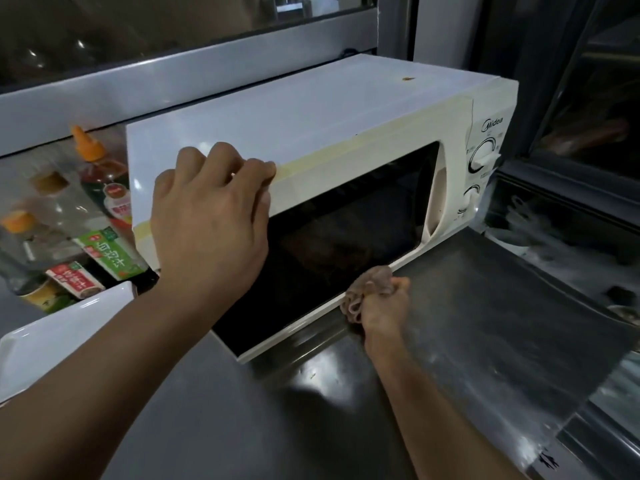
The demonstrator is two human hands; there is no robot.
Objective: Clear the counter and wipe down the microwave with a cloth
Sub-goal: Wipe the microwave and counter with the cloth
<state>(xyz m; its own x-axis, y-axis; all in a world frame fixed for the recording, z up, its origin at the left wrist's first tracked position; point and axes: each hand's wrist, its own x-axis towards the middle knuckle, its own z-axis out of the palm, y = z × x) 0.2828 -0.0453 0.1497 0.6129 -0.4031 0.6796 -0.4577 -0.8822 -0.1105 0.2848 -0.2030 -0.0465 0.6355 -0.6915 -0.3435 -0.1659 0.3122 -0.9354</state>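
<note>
A white microwave with a dark glass door and two dials on its right panel stands on the steel counter. My left hand rests on the microwave's top front edge near its left corner, fingers curled over the rim. My right hand grips a bunched pinkish-brown cloth and holds it against the lower edge of the door frame, about midway along.
Sauce bottles and small boxes crowd the counter left of the microwave. A white rectangular dish sits at the front left. Dark windows run behind and to the right. The counter's right edge drops off near a sink area.
</note>
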